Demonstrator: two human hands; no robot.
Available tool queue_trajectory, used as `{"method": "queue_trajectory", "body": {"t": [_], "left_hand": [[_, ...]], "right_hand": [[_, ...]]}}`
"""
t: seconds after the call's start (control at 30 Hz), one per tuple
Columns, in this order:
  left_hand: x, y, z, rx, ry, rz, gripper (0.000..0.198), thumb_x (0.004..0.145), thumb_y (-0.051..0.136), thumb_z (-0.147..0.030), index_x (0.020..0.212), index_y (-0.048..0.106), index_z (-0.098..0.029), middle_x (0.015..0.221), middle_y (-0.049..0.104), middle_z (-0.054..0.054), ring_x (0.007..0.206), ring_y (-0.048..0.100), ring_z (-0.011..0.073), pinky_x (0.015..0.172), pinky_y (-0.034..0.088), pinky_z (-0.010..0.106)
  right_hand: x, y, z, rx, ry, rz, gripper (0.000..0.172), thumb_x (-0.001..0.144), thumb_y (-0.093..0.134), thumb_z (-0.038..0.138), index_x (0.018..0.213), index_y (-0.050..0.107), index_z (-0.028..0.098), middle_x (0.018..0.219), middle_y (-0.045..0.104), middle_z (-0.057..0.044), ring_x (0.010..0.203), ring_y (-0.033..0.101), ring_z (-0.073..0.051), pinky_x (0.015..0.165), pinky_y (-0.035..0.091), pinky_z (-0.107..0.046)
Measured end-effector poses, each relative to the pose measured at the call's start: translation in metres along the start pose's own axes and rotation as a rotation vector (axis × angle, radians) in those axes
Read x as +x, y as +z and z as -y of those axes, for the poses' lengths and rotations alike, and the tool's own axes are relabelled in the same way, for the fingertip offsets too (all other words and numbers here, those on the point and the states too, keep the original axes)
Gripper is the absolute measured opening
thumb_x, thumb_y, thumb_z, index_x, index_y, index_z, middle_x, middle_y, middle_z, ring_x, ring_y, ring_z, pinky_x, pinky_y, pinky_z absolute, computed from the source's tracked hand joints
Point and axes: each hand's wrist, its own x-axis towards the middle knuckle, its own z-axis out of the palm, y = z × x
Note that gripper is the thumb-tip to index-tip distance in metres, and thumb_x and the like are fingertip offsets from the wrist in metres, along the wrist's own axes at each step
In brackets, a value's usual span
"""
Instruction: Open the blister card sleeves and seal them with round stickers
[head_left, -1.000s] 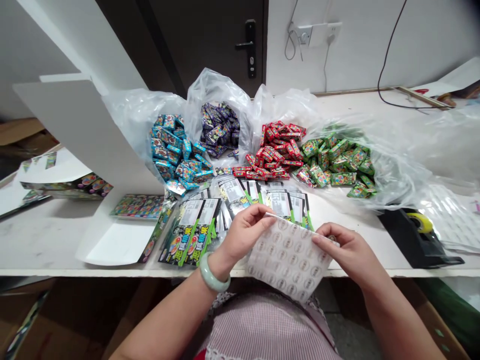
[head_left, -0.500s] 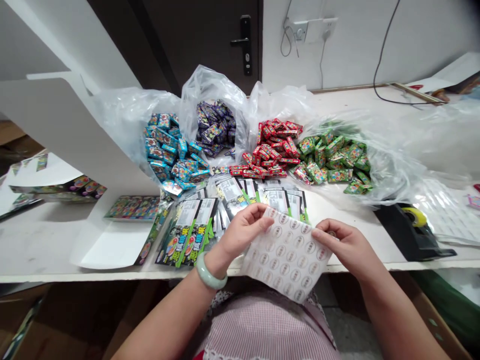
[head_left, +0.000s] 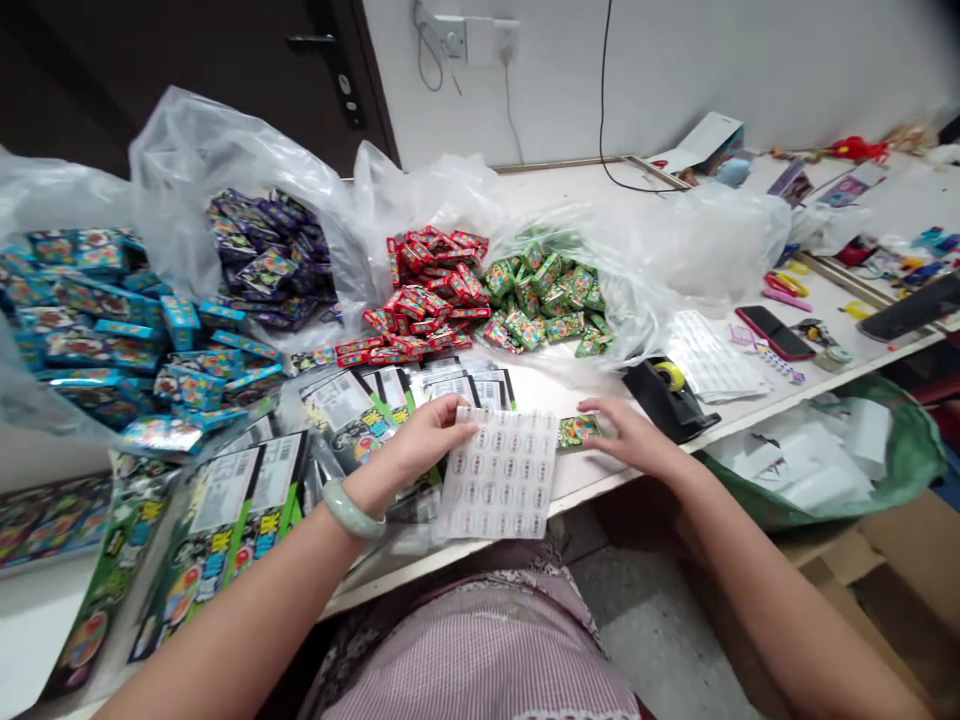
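White sticker sheet (head_left: 499, 473) front and centre, gripped along its left side by the left hand (head_left: 424, 445), its bottom edge reaching the table edge (head_left: 600, 487). Right hand (head_left: 630, 435) is off the sheet and open, fingers (head_left: 600, 412) spread low right by a small green packet (head_left: 577, 431), which sits against the sheet's right side; can't tell if they're touching. Narrow strip of open table between that hand and the tape dispenser (head_left: 666, 398) on its right. Printed packs (head_left: 352, 405) crowd beneath the left hand, red packets (head_left: 427, 295) and green packets (head_left: 544, 295) spill from bags beyond. Half a second ago both hands had the sheet; now only the left does, and the view has swung right.
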Motion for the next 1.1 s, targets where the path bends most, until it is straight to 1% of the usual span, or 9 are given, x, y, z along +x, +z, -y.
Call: {"method": "queue_trajectory", "body": {"t": [0.07, 0.17, 0.3, 0.4, 0.53, 0.7, 0.87, 0.97, 1.1], "left_hand": [[0.008, -0.001, 0.004, 0.090, 0.006, -0.014, 0.024, 0.068, 0.065, -0.032, 0.069, 0.047, -0.017, 0.065, 0.049, -0.005, 0.060, 0.048, 0.0104, 0.056, 0.037, 0.022], [0.015, -0.003, 0.007, 0.148, -0.001, -0.049, 0.021, 0.067, 0.062, -0.033, 0.069, 0.047, -0.018, 0.064, 0.049, -0.005, 0.058, 0.048, 0.0109, 0.053, 0.037, 0.022], [0.026, 0.004, 0.005, 0.173, -0.011, -0.073, 0.021, 0.068, 0.060, -0.034, 0.073, 0.049, -0.018, 0.066, 0.053, -0.004, 0.060, 0.051, 0.0129, 0.055, 0.041, 0.023], [0.044, 0.023, 0.004, 0.220, 0.002, -0.076, 0.018, 0.069, 0.058, -0.030, 0.080, 0.053, -0.016, 0.074, 0.059, -0.001, 0.067, 0.056, 0.0150, 0.060, 0.045, 0.025], [0.072, 0.056, 0.008, 0.333, 0.032, -0.074, 0.011, 0.073, 0.056, -0.024, 0.080, 0.054, -0.016, 0.076, 0.060, 0.000, 0.069, 0.057, 0.0162, 0.061, 0.045, 0.026], [0.085, 0.073, 0.008, 0.530, 0.078, -0.078, 0.007, 0.072, 0.060, -0.019, 0.078, 0.058, -0.015, 0.073, 0.061, 0.003, 0.074, 0.059, 0.0213, 0.071, 0.047, 0.033], [0.061, 0.046, -0.010, 0.641, 0.168, -0.124, 0.039, 0.075, 0.061, -0.019, 0.114, 0.058, -0.016, 0.111, 0.063, 0.012, 0.104, 0.057, 0.0267, 0.093, 0.043, 0.040], [0.029, 0.009, -0.015, 0.638, 0.190, -0.181, 0.038, 0.084, 0.054, -0.031, 0.119, 0.055, -0.018, 0.115, 0.062, 0.010, 0.096, 0.059, 0.0226, 0.084, 0.048, 0.036], [-0.033, -0.052, 0.004, 0.670, 0.157, -0.456, 0.035, 0.087, 0.050, -0.043, 0.111, 0.058, -0.020, 0.109, 0.063, 0.007, 0.091, 0.060, 0.0212, 0.077, 0.051, 0.033]], "right_hand": [[0.002, 0.004, -0.016, -0.227, -0.094, 0.086, 0.046, 0.071, 0.068, 0.022, 0.116, 0.062, 0.020, 0.127, 0.059, -0.012, 0.123, 0.048, -0.030, 0.103, 0.036, -0.049], [0.002, 0.008, -0.026, -0.374, -0.128, 0.128, 0.039, 0.076, 0.063, 0.018, 0.115, 0.061, 0.019, 0.118, 0.064, -0.010, 0.113, 0.054, -0.028, 0.096, 0.042, -0.045], [-0.013, -0.010, -0.024, -0.380, -0.070, -0.150, 0.034, 0.079, 0.064, 0.025, 0.113, 0.061, 0.019, 0.109, 0.067, -0.010, 0.102, 0.057, -0.029, 0.090, 0.045, -0.044], [-0.029, -0.024, -0.012, -0.253, -0.130, -0.322, 0.037, 0.082, 0.065, 0.030, 0.117, 0.057, 0.021, 0.113, 0.064, -0.010, 0.104, 0.057, -0.026, 0.093, 0.045, -0.042], [-0.032, -0.011, 0.007, -0.187, -0.249, -0.120, 0.036, 0.082, 0.068, 0.024, 0.116, 0.056, 0.024, 0.117, 0.063, -0.007, 0.108, 0.055, -0.024, 0.095, 0.045, -0.040], [-0.016, 0.024, 0.004, -0.380, -0.126, -0.068, 0.036, 0.077, 0.070, 0.015, 0.112, 0.061, 0.018, 0.120, 0.061, -0.011, 0.112, 0.052, -0.028, 0.096, 0.043, -0.045], [-0.016, 0.030, -0.001, -0.470, -0.113, 0.029, 0.037, 0.081, 0.068, 0.023, 0.117, 0.063, 0.018, 0.119, 0.058, -0.013, 0.112, 0.051, -0.028, 0.096, 0.043, -0.044], [-0.018, 0.027, 0.000, -0.524, -0.107, 0.047, 0.031, 0.089, 0.058, 0.026, 0.119, 0.064, 0.020, 0.119, 0.058, -0.013, 0.112, 0.051, -0.028, 0.096, 0.043, -0.045], [-0.017, 0.026, -0.001, -0.563, -0.058, 0.037, 0.031, 0.090, 0.054, 0.024, 0.119, 0.064, 0.020, 0.118, 0.060, -0.013, 0.110, 0.053, -0.030, 0.094, 0.044, -0.046]]}}
